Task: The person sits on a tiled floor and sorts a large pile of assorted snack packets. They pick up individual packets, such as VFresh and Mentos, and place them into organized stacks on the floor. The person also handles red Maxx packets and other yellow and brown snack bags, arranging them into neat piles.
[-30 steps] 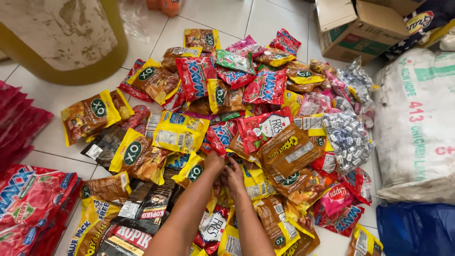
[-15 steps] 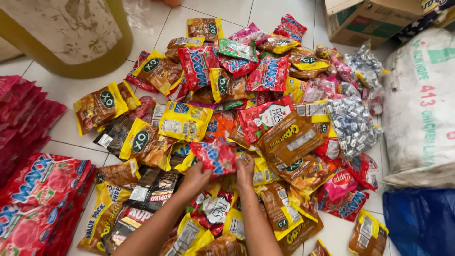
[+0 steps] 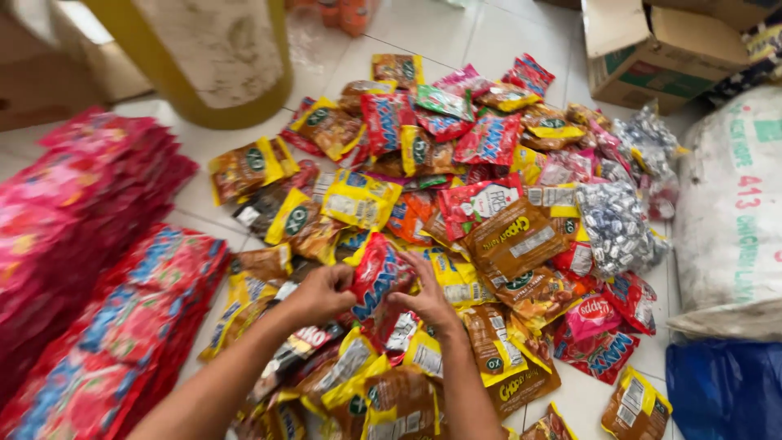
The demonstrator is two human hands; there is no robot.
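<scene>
A big heap of candy bags (image 3: 489, 163) in yellow, brown, red and clear wrappers covers the tiled floor. My left hand (image 3: 319, 292) and my right hand (image 3: 427, 297) both grip one red candy bag with blue lettering (image 3: 376, 277), lifted a little above the near side of the heap. The left hand pinches its left edge, the right hand its lower right edge. Brown and yellow bags lie right under my wrists.
Stacks of the same red bags (image 3: 122, 326) lie at the left, with a pink-red stack (image 3: 90, 187) behind them. A yellow-rimmed round tub (image 3: 212, 57) stands at the back, a cardboard box (image 3: 652, 49) at the back right, a white sack (image 3: 729, 204) and blue bag (image 3: 721, 391) at the right.
My hands dug into the heap, pulled out the red bag and now carry it leftward. The view has swung left, showing more of the red stacks.
</scene>
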